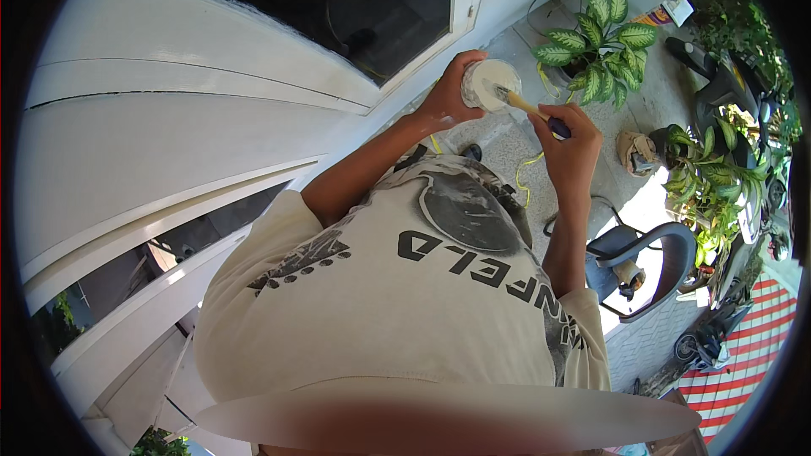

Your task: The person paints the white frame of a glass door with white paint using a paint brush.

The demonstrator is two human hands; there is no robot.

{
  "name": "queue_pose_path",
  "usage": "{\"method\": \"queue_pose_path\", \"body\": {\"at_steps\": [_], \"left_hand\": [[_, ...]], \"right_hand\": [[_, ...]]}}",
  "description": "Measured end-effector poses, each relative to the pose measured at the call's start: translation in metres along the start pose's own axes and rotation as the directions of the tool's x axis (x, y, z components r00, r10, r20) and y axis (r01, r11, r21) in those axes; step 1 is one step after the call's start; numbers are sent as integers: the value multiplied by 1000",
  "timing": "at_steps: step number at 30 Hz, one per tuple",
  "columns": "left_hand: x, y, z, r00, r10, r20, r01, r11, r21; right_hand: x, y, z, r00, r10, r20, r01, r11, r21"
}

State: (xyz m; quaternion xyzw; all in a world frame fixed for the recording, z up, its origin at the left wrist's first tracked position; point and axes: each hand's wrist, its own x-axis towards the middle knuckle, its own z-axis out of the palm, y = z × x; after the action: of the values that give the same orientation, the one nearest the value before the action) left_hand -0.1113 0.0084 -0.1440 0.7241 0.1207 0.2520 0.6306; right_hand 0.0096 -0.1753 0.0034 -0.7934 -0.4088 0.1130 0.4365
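Left grip (448,100) wrapped round white-filled cup (470,89); right grip (574,140) pinching paintbrush (525,105), bristles (502,93) at cup's opening

The container (470,89) in the left hand (448,99) looks like smooth plastic, its contents (486,76) creamy; the brush (525,104) in the right hand (570,135) has a smooth, wood-like handle. Below the hands, the shirt (372,346) is soft, matt cloth with printed patches. Left of the hands, panels (160,139) show smooth, faintly glossy paint beside dark, reflective glass (372,0). Right of the hands, the floor (604,114) looks stone-like and speckled, the plant's leaves (595,4) smooth and slightly shiny
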Motion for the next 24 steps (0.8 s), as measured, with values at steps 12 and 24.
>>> {"method": "queue_pose_path", "body": {"at_steps": [12,24], "left_hand": [[-6,-29,-64,996,-49,72,51,998,-23],[-15,-82,-107,999,-22,46,18,997,70]], "right_hand": [[19,-28,51,993,20,115,-7,994,-113],[7,51,133,825,486,289,-562,648,514]]}}
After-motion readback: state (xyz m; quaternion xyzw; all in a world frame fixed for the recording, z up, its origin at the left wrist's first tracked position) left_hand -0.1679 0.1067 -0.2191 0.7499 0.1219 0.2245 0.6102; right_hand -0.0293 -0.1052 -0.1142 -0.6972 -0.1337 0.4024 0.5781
